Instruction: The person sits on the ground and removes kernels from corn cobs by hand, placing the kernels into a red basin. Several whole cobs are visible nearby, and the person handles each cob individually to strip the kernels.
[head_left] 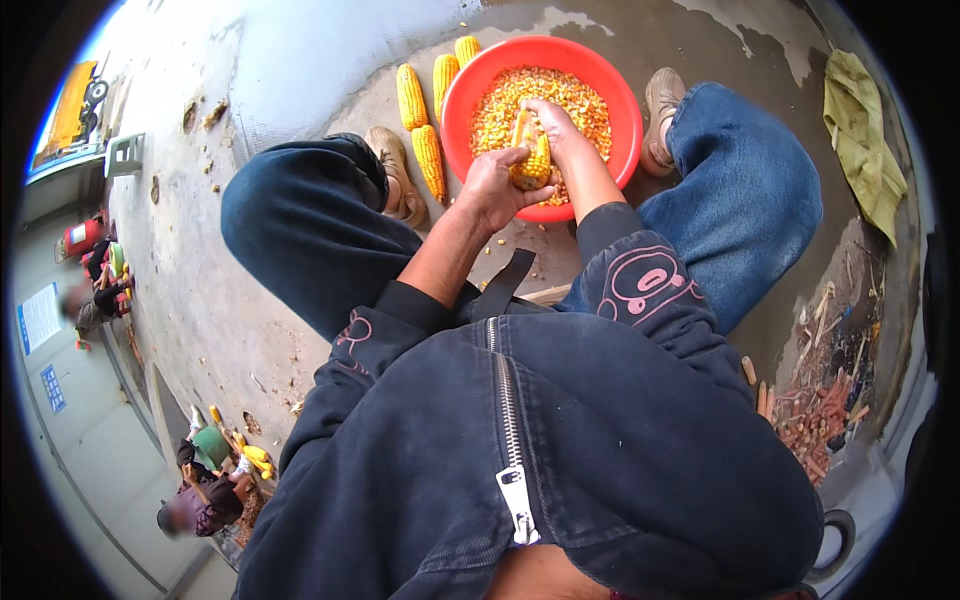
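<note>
Over a red plastic basin (627, 105), an ear of yellow corn (538, 158) is held between my two hands. My left hand (490, 190) is closed around its near end, with the thumb along the underside. My right hand (556, 125) grips the ear from the right and far side, its fingertips partly hidden. Loose corn kernels (560, 90) cover the bottom of the basin, and part of the ear looks stripped. To the left of the basin, several whole ears of corn (428, 160) lie on the concrete.
My bent legs flank the basin, a shoe (662, 110) close on its right. Bare cobs (815, 425) are heaped at the lower right, below a crumpled olive cloth (860, 140). Other people (205, 500) sit at the far left near a green bucket (210, 446).
</note>
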